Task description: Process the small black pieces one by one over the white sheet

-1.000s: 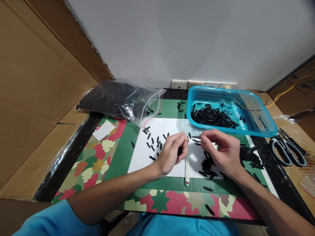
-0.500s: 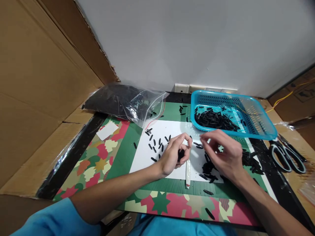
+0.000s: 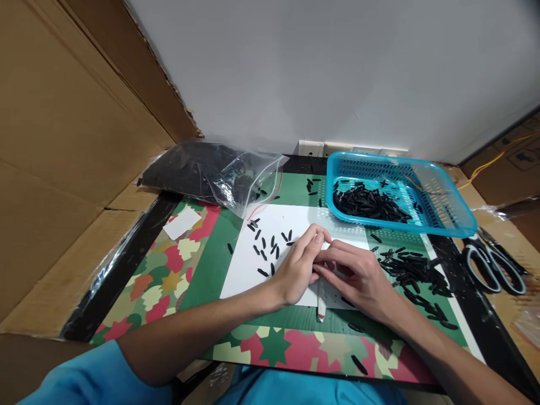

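Observation:
My left hand (image 3: pixel 300 264) is curled closed above a white sheet of paper (image 3: pixel 236 281); the small black pieces seen in its palm a moment ago are now hidden by the fingers. My right hand (image 3: pixel 352 270) meets it from the right, its fingertips pinched against the left fingers. Whatever the right fingertips hold is out of sight. Below both hands lies a white pen-like stick (image 3: pixel 322 306) with a reddish end. Loose black strips (image 3: pixel 264 255) are scattered on the paper to the left, and a heap of black strips (image 3: pixel 415 270) lies right of my right hand.
A blue plastic basket (image 3: pixel 447 225) with many black strips stands at the back right. A clear zip bag (image 3: pixel 198 171) of black material lies at the back left. Scissors (image 3: pixel 493 267) rest at the right edge. A small white paper piece (image 3: pixel 181 223) lies on the patterned mat (image 3: pixel 169 281).
My right hand has moved left until its fingers meet my left hand. The left fingers have closed further, covering the black pieces in the palm.

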The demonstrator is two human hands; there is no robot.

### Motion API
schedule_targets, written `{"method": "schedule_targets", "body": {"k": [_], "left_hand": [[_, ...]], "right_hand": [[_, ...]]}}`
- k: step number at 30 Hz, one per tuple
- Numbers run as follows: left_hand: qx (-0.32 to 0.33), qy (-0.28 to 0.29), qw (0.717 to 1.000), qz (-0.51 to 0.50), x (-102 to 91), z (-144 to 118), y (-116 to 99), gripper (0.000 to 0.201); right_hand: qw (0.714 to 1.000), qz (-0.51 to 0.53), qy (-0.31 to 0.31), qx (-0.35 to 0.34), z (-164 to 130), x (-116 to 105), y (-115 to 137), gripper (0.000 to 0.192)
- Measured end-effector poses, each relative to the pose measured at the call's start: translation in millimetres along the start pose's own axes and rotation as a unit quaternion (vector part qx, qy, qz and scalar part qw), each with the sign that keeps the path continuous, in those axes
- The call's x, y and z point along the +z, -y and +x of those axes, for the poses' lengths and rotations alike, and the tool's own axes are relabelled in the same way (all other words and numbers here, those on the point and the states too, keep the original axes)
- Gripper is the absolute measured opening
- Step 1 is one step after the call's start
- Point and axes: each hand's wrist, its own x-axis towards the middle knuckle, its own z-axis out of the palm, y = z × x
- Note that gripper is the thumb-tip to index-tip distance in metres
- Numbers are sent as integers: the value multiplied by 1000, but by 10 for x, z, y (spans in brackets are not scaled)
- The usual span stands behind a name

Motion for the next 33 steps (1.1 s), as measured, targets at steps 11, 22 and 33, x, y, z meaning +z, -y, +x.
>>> {"method": "schedule_targets", "body": {"k": [11, 22, 33], "left_hand": [[7, -8, 999, -42, -18, 77, -2, 38], [-35, 23, 997, -66, -47, 91, -9, 39], [-16, 24, 998, -64, -46, 74, -20, 38]], "right_hand": [[997, -10, -64, -47, 3, -79, -1, 12], [993, 65, -100, 26, -1, -106, -35, 7], [990, 77, -111, 49, 36, -156, -28, 7]]}}
